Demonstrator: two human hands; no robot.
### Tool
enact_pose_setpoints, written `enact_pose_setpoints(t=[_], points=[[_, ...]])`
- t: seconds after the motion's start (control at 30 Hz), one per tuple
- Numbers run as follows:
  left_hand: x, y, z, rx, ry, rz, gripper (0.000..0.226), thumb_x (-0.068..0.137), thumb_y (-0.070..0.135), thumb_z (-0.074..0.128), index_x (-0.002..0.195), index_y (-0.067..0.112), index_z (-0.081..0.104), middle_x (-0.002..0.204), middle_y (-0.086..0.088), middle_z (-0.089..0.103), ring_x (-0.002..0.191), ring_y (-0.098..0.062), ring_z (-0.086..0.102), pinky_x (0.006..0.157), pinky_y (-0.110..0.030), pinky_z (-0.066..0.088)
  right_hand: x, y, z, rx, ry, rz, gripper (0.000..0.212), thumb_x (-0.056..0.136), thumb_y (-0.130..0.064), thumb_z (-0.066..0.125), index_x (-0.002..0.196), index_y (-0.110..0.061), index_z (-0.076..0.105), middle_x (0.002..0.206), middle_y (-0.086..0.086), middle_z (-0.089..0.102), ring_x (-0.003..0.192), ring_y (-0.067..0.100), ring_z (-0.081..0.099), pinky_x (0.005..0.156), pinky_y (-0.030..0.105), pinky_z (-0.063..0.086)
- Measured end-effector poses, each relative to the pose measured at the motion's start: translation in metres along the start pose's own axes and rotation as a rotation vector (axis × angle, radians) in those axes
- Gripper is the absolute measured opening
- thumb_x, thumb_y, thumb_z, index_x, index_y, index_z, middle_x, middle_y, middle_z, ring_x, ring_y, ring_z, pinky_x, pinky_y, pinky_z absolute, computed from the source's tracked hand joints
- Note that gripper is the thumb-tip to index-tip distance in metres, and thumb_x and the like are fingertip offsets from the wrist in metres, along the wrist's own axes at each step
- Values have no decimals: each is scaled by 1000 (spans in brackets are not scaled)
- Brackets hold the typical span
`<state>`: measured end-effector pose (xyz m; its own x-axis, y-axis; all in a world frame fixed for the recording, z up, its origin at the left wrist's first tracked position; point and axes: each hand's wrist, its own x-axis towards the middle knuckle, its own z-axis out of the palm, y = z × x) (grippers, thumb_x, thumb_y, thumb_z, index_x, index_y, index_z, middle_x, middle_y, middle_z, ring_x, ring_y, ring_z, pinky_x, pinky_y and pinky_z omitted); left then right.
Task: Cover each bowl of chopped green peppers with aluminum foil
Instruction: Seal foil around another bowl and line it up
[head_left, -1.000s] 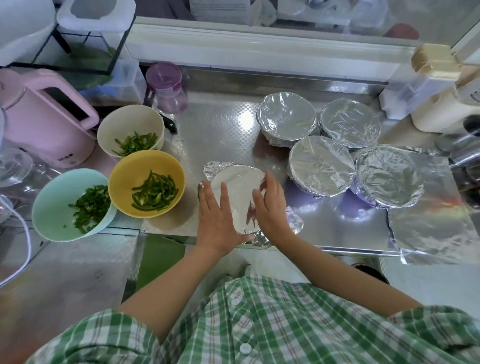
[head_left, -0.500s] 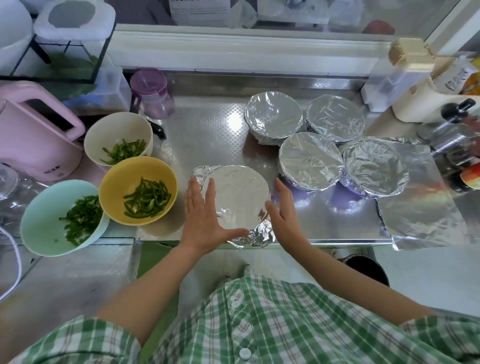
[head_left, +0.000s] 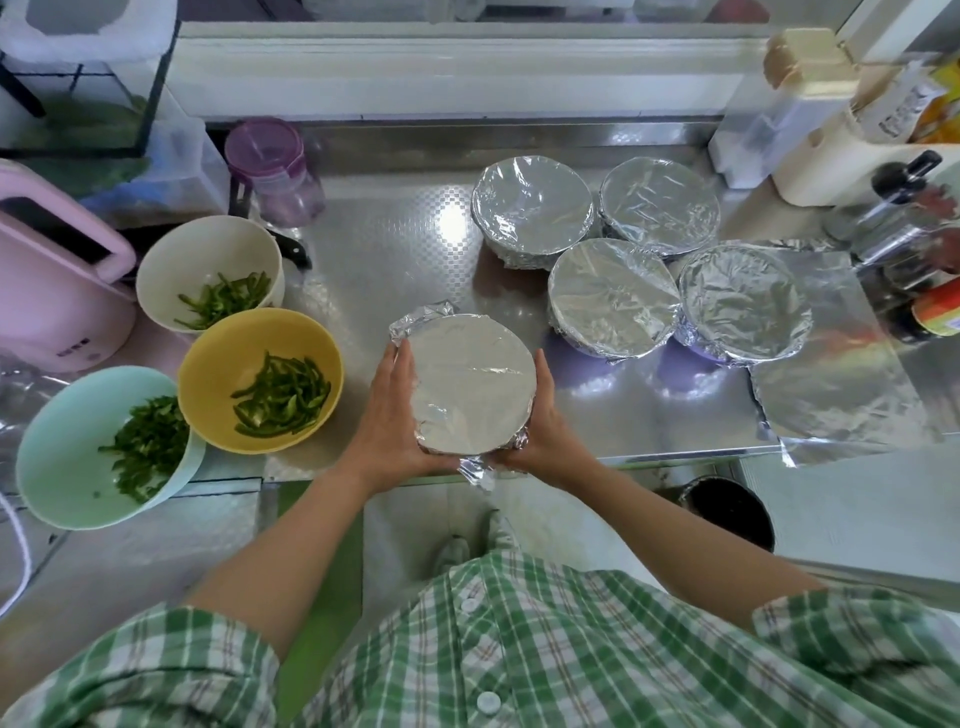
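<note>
A foil-covered bowl (head_left: 470, 382) stands near the counter's front edge. My left hand (head_left: 390, 415) grips its left side and my right hand (head_left: 540, 421) cups its right side, both curled round the rim. Loose foil sticks out at its far-left corner and at the front. Three uncovered bowls of chopped green peppers sit at the left: a cream bowl (head_left: 171, 260), a yellow bowl (head_left: 218, 364) and a mint bowl (head_left: 57, 447). Several foil-covered bowls (head_left: 613, 296) cluster at the back right.
A loose foil sheet (head_left: 841, 384) lies on the steel counter (head_left: 395, 249) at the right. A pink kettle (head_left: 52, 291) stands at far left, a purple-lidded jar (head_left: 272, 171) behind the bowls, bottles and containers (head_left: 883, 218) at the back right. A dark bin (head_left: 727, 512) sits below the counter edge.
My hands slid from the top of the foil down to the bowl's sides and closed round it. The foil edges are now folded down round the rim.
</note>
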<state>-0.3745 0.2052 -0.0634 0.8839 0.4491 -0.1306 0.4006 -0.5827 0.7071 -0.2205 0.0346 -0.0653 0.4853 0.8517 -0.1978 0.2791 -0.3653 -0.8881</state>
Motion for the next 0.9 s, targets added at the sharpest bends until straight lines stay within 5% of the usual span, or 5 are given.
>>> enact_pose_setpoints(t=[0.1,0.4,0.57,0.77,0.9], points=[[-2,-2,2,-34,27,-12,154,47,83,76,155,24,-17,165,-5,1,152,-27,13,120,-54,23,1,-1,2,22,40,-22,124,63,-10,90,149,-15,1,143,-29,17,135,-7,30,110,14,29],[-6,3,5,-167,86,-82,158,45,75,83,157,14,-9,156,17,13,143,8,15,117,-19,20,5,17,4,6,-4,47,105,69,-5,86,148,-5,17,136,-6,33,122,-18,33,100,0,28],[-7,7,7,-155,127,-120,157,45,70,86,156,12,-9,159,-1,22,145,-16,27,117,-36,30,9,13,-2,-15,-33,68,99,72,-3,83,148,-7,19,138,2,33,119,-5,37,90,-1,34],[-10,21,9,-75,158,-186,154,52,41,96,155,7,-13,159,-10,21,143,-25,26,118,-37,26,26,7,-10,-237,121,71,91,61,-30,82,139,-3,45,132,14,53,121,32,49,98,40,42],[-17,29,10,113,204,-200,152,51,88,67,155,8,-9,162,-17,10,150,-32,14,121,-50,21,26,12,-18,-281,184,124,92,65,-29,78,144,-4,39,137,14,52,127,32,47,104,46,39]])
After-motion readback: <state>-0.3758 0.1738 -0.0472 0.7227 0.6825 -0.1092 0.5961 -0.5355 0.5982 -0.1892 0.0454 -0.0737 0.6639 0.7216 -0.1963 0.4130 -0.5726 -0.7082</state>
